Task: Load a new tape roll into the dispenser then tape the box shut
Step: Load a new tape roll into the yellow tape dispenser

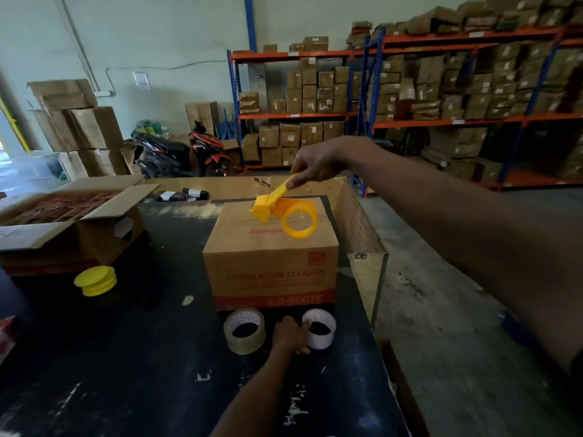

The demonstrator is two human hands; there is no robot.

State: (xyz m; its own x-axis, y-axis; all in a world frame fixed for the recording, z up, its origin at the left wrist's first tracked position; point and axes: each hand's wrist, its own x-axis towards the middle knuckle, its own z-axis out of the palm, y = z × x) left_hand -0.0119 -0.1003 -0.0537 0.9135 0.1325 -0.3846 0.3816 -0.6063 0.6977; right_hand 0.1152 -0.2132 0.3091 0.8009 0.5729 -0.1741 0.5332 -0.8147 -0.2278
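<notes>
A closed cardboard box (271,266) printed "LUBRICATION CLEANER" stands on the black table (126,357). My right hand (312,167) grips the handle of a yellow tape dispenser (287,212), held just above the box's top; its ring holds no roll. In front of the box lie a clear tape roll (244,331) and an empty white core (319,328). My left hand (288,337) rests between them, fingers closed around the white core's left side.
An open carton (63,222) of reddish items sits at the table's left, with a yellow cap stack (95,280) before it. Small dark items (183,194) lie behind the box. The table's right edge drops to the floor. Shelves of boxes and a motorbike stand beyond.
</notes>
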